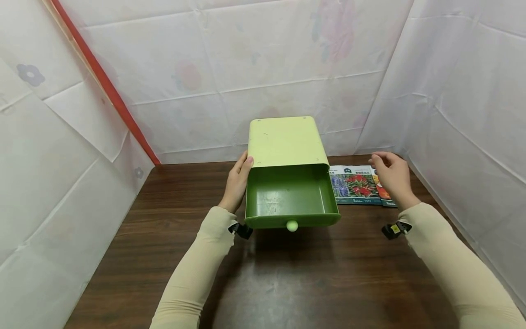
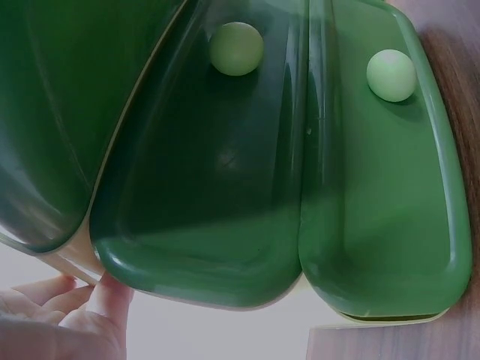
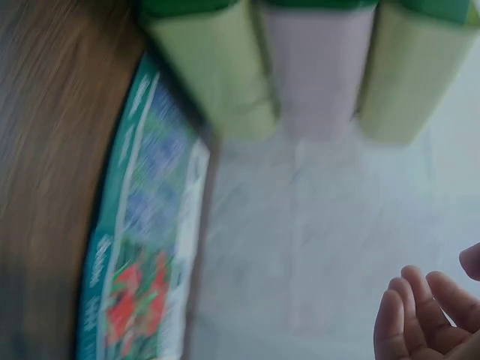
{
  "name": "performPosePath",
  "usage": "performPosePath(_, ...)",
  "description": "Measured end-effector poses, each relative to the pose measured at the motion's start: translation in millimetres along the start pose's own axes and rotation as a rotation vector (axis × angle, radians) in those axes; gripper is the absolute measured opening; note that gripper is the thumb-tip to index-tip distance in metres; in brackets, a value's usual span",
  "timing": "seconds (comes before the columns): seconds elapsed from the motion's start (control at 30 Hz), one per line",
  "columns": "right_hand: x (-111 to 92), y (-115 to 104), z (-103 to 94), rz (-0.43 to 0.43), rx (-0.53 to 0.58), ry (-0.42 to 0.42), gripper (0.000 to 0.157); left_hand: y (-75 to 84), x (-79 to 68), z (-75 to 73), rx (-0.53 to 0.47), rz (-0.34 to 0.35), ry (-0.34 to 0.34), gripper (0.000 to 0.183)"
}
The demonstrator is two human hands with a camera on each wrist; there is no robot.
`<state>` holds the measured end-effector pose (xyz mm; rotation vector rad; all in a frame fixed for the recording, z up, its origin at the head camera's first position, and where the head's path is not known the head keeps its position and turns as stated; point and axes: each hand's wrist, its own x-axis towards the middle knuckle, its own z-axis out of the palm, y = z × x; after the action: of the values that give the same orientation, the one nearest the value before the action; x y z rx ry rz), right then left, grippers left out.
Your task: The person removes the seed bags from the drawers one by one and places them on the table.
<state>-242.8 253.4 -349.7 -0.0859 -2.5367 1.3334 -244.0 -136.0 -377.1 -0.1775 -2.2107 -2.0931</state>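
Observation:
A small drawer cabinet with a pale yellow-green casing stands on the table. Its green top drawer is pulled out, and no contents show inside. Two lower drawer fronts with round light-green knobs appear pushed in, in the left wrist view. My left hand rests against the cabinet's left side near its front edge, fingers fairly straight. To the right, my right hand hovers with loosely bent fingers and holds nothing. Flower-picture packets lie below and left of it, beside the cabinet.
The dark wooden table runs toward me in front of the cabinet. White printed sheeting hangs behind and at both sides, with a red strip at the left corner. Each sleeve has a small black wrist camera.

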Motion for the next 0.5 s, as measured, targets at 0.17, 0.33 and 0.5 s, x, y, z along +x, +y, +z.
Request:
performPosePath(0.17, -17.8, -31.4, 7.5, -0.146, 0.054, -0.043, 0.044, 1.1, -0.3, -0.4, -0.001, -0.005, -0.006, 0.070)
performPosePath(0.33, -37.2, -56.0, 14.0, -0.262, 0.124, -0.121, 0.036, 1.2, 0.8, -1.0, 0.009, -0.027, -0.006, 0.065)
performPosePath(0.5, -60.0, -76.4, 19.7, -0.366, 0.144, -0.173, 0.025, 6.8, -1.5, -1.2, 0.027, -0.046, -0.021, 0.061)
